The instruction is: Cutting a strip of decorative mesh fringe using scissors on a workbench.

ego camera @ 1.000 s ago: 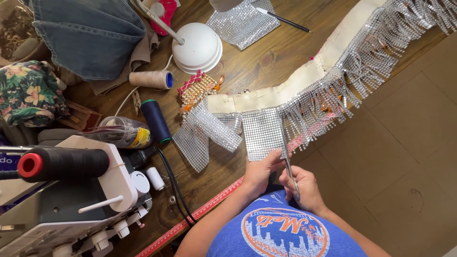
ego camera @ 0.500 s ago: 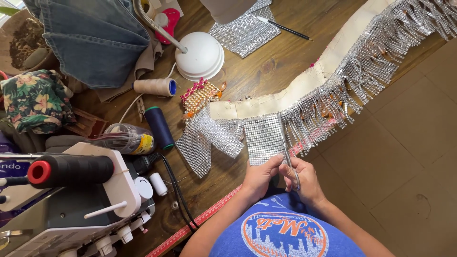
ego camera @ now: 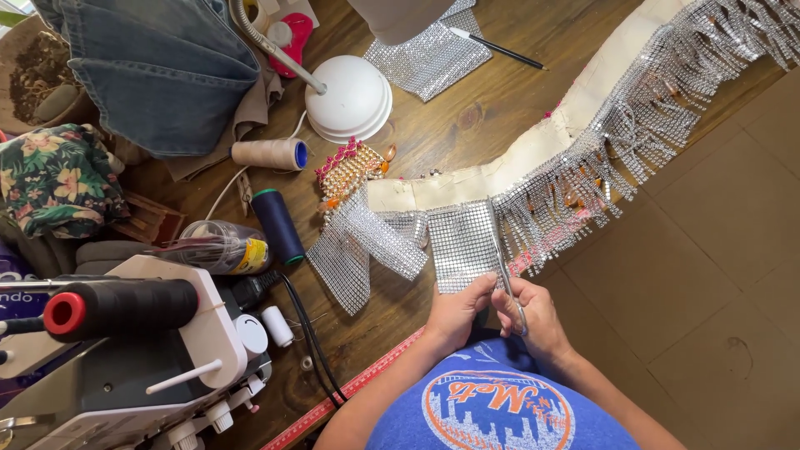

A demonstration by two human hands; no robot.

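I see right hand [ego camera: 540, 321] gripping scissors [ego camera: 505, 268] | left hand [ego camera: 457, 312] pinching mesh panel [ego camera: 459, 244] beside scissors | cut partway, lower stretch uncut

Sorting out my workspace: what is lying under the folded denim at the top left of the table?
A beige cloth sticks out from under the denim at its right edge, on the wooden table. Whatever else lies beneath is covered.

One clear plastic bottle [ego camera: 218, 248] is seen lying on its side left of the dark blue thread spool [ego camera: 278, 225], bearing a yellow label [ego camera: 255, 257]. No signs or screens are seen.
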